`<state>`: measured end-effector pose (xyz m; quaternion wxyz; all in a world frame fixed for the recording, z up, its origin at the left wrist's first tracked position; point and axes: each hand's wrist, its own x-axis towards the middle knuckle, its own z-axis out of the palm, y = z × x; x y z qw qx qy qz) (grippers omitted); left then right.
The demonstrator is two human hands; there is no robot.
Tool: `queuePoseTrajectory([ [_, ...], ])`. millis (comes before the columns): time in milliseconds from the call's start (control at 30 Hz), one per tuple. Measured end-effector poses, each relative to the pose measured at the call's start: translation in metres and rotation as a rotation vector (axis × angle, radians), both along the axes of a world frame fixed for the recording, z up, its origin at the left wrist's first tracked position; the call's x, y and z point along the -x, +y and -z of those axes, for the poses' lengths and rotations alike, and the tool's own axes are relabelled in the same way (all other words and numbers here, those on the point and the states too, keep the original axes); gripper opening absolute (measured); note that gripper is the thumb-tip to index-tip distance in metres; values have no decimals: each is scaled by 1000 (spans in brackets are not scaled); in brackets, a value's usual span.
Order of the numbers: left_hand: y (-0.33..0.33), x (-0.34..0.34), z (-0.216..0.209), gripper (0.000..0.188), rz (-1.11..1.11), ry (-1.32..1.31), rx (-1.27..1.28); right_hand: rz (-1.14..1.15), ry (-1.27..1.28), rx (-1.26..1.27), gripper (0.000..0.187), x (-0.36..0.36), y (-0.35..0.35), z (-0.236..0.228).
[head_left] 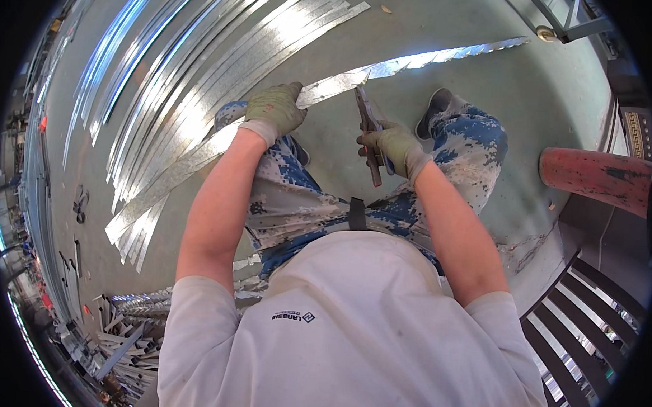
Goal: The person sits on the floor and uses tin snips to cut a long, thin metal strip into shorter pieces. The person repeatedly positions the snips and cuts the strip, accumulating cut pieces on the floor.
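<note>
- At eleven o'clock, gloved left hand (275, 110) pinching a long metal strip (395, 67)
- Toward two, gloved right hand (395, 147) wrapped around a hand tool (365, 117)
- Near three, red cylinder (589, 177)

Grey floor (447, 21), slatted bench (556, 364) perhaps

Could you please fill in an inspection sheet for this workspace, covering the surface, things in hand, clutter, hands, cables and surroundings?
Surface: grey-green floor, with many flat metal lengths laid side by side at the left.
Things in hand: a long shiny metal strip, jagged along its far-right stretch; a plier-like hand tool, its tip at the strip's near edge.
Clutter: a pile of offcuts at lower left; a small dark object, kind unclear.
Hands: both gloved; left hand grips the strip, right hand grips the tool.
Cables: nothing seen.
Surroundings: scuffed red cylinder and dark slatted structure at right.
</note>
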<state>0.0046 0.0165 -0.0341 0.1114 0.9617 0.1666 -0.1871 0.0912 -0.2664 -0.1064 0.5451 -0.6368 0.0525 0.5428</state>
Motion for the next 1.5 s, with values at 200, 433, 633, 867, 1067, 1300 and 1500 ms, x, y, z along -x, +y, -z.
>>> queuePoseTrajectory([
  [200, -2, -2, -5, 66, -2, 54, 11, -34, 0, 17, 46, -7, 1, 2],
  [433, -1, -4, -10, 63, -7, 60, 41, -32, 26, -42, 55, -7, -5, -13],
  [633, 1, -3, -5, 58, -7, 36, 54, -45, 44, 33, 43, -7, -4, -8],
  [867, 1, -7, -3, 54, 8, 82, 66, -342, -739, 488, 29, 18, 18, 33],
  [1067, 0, -17, 9, 51, -2, 173, 79, -603, -1019, 740, 36, 8, 22, -8],
  [1300, -4, -19, -1, 53, 6, 120, 71, -564, -935, 800, 39, 4, 24, -19],
  [1500, -9, -16, -8, 52, 6, 57, 72, -595, -896, 615, 35, -24, 8, 52],
])
